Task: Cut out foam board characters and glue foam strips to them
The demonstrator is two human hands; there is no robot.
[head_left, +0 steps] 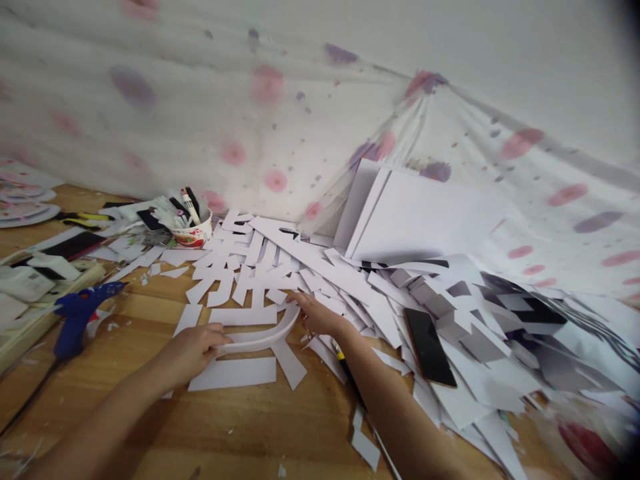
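Observation:
A curved white paper strip is bent between my two hands just above the wooden table. Its left end is pinched by my left hand, with the fingers closed. My right hand has its fingertips closed around the upper right end. Beneath and around the strip lie flat white paper pieces: one strip nearer me, another beyond, and a slanted piece to the right. Farther back, cut white pieces lie in a character-like arrangement.
At the left lies a blue glue gun. A tub of pens stands at the back. Right of my arm are a black phone, heaped paper offcuts and folded white boards. A patterned plastic sheet covers the wall.

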